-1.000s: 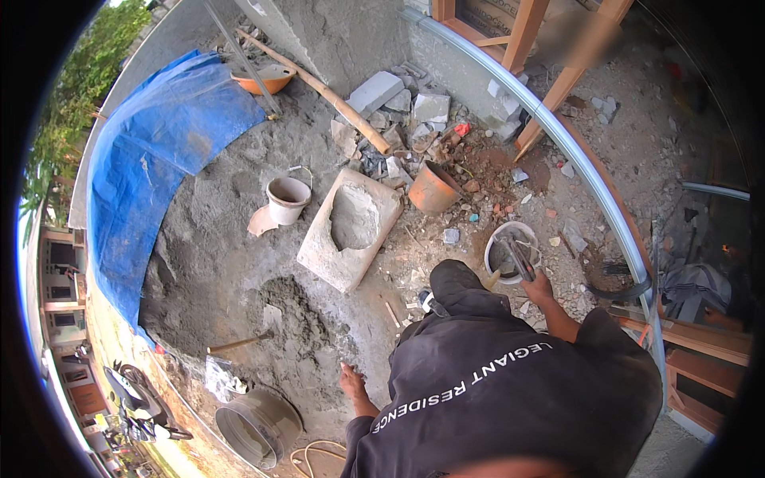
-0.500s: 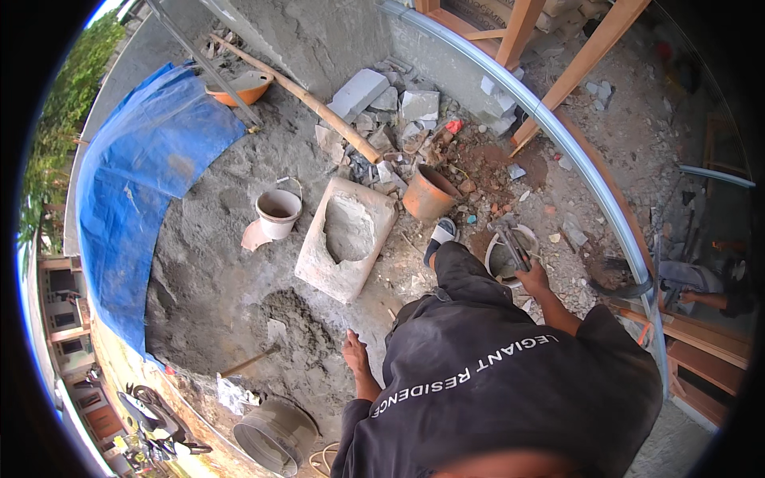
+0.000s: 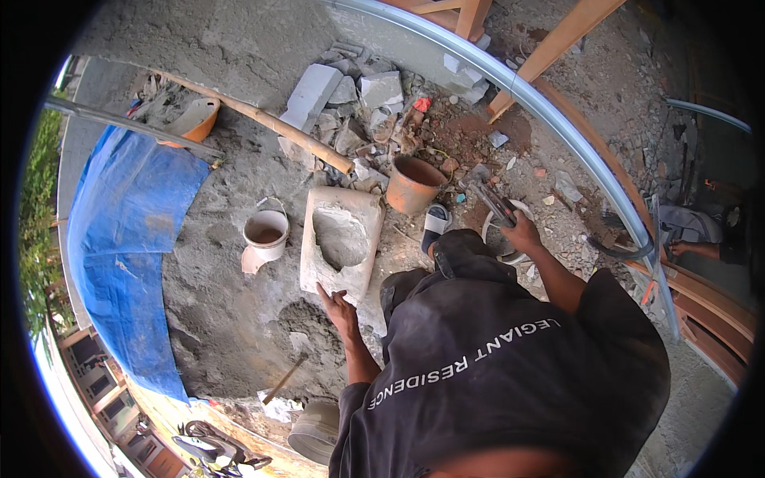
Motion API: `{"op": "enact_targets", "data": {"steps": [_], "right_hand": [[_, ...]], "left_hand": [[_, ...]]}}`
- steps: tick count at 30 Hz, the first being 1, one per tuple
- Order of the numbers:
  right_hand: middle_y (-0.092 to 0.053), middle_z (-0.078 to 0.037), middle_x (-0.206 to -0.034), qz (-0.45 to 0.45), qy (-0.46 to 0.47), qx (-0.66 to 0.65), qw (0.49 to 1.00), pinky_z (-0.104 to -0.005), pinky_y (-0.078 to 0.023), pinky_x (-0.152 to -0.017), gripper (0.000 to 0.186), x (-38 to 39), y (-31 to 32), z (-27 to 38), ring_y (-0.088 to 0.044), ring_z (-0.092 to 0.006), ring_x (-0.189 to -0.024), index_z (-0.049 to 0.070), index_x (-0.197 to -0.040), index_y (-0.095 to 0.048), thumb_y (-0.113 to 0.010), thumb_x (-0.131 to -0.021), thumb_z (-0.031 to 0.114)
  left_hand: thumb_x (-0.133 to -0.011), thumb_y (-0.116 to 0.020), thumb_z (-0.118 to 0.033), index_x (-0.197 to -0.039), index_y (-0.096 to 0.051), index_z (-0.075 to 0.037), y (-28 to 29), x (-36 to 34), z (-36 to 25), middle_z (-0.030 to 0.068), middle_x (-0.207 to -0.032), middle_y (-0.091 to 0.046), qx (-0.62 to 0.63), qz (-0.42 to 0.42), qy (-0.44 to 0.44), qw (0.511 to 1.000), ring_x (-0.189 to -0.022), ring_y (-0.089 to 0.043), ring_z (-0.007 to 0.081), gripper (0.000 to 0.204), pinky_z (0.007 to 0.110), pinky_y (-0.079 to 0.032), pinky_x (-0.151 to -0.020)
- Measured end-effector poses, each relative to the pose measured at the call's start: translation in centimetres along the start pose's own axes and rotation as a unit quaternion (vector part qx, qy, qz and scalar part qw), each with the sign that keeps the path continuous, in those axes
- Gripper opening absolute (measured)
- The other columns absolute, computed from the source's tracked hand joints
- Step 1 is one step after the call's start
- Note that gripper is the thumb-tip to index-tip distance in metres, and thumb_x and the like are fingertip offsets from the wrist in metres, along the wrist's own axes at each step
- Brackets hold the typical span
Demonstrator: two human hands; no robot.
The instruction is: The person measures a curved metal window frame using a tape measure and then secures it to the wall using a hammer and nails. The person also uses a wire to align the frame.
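My left hand point(image 3: 340, 312) is held out with its index finger stretched and the others loosely bent; nothing shows in it. It reaches the near edge of a pale, dusty block-like trough point(image 3: 355, 278) with a rough hollow in its top. My right hand point(image 3: 522, 232) is closed round a dark, long metal tool point(image 3: 497, 204), whose exact kind I cannot make out. Under that tool stands a whitish bucket point(image 3: 519, 258), partly hidden by the hand. An orange-brown bucket point(image 3: 414, 185) leans beyond the trough, near my sandalled foot point(image 3: 436, 224).
A white pail point(image 3: 265, 233) stands left of the trough. Wet mortar point(image 3: 315, 331) holds a wooden-handled tool point(image 3: 284, 378). Broken blocks point(image 3: 381, 89) and a bamboo pole point(image 3: 263, 121) lie beyond. A blue tarp point(image 3: 127, 239) is at left; a curved metal profile point(image 3: 574, 147) crosses at right.
My left hand has moved forward to the trough's near edge. My right hand has shifted slightly away from me and left with the tool. The view has turned a little.
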State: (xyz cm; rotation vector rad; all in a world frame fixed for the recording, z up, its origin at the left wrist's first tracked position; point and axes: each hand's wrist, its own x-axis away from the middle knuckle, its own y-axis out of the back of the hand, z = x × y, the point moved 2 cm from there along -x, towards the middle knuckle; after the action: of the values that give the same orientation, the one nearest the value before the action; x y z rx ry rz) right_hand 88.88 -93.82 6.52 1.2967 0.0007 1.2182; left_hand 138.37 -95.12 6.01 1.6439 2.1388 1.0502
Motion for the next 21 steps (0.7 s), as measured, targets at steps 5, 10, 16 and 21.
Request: {"op": "enact_targets", "data": {"steps": [5, 10, 16, 21], "right_hand": [[-0.063, -0.023, -0.089, 0.034, 0.069, -0.101, 0.992, -0.0447, -0.047, -0.074, 0.053, 1.1, 0.3, 7.3, -0.062, -0.0388, -0.087, 0.006, -0.115, -0.049, -0.066, -0.070, 0.029], [-0.063, -0.023, -0.085, 0.007, 0.163, -0.216, 0.963, -0.0446, -0.048, -0.073, 0.054, 3.5, -0.7, 13.8, -0.062, -0.0388, -0.083, 0.003, -0.114, -0.049, -0.066, -0.070, 0.030], [-0.062, -0.020, -0.080, 0.058, 0.227, -0.237, 0.943, -0.0430, -0.048, -0.069, 0.051, 9.2, 0.3, 18.0, -0.062, -0.0367, -0.075, -0.001, -0.110, -0.050, -0.069, -0.072, 0.026], [-0.062, -0.021, -0.082, 0.037, 0.212, -0.255, 0.943, -0.0425, -0.047, -0.070, 0.051, 11.3, -2.2, 17.5, -0.062, -0.0368, -0.077, -0.001, -0.110, -0.050, -0.069, -0.071, 0.024]], "left_hand": [[-0.094, -0.046, -0.025, -0.126, -0.050, 0.002, -5.0, -3.2, -11.9, 0.0132, -0.097, -0.066, 0.158, 0.297, 0.074, 0.939, -0.047, -0.050, 0.0082, 0.042, 0.022, -0.038, -0.044], [-0.091, -0.042, -0.058, -0.137, -0.034, 0.001, -13.1, -4.4, -17.2, 0.0138, -0.117, -0.055, 0.244, 0.437, 0.166, 0.850, -0.080, -0.057, 0.0148, 0.075, 0.025, -0.046, -0.064], [-0.088, -0.036, -0.066, -0.124, -0.049, 0.001, -17.7, -6.8, -17.9, 0.0192, -0.116, -0.057, 0.383, 0.588, 0.250, 0.668, -0.103, -0.059, 0.0302, 0.076, 0.041, -0.048, -0.091], [-0.084, -0.041, -0.068, -0.127, -0.045, -0.001, -16.1, -6.0, -18.4, 0.0240, -0.120, -0.054, 0.418, 0.690, 0.266, 0.527, -0.103, -0.060, 0.0315, 0.080, 0.041, -0.052, -0.088]]}}
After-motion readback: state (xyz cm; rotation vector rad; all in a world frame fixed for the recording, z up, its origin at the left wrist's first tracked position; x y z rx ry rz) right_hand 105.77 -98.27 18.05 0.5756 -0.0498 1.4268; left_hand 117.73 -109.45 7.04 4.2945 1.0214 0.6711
